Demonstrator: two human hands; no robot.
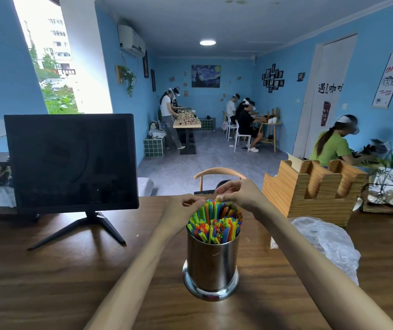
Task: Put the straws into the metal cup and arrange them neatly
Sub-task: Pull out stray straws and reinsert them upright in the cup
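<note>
A shiny metal cup (212, 263) stands on the wooden table (71, 270) in front of me, packed with several colourful straws (217, 225) in green, blue, orange, red and yellow. Their open tops fan out above the rim, the far ones standing taller. My left hand (183, 210) rests against the far left of the bundle with its fingers curled at the straw tips. My right hand (238, 194) hovers over the far right side, fingertips pinching the top of a yellow-green straw.
A dark monitor (71, 163) on a stand sits at the left. A wooden holder (314, 189) and a crumpled clear plastic bag (329, 241) lie to the right. A chair back (217, 173) shows beyond the table's far edge. Several people work further back.
</note>
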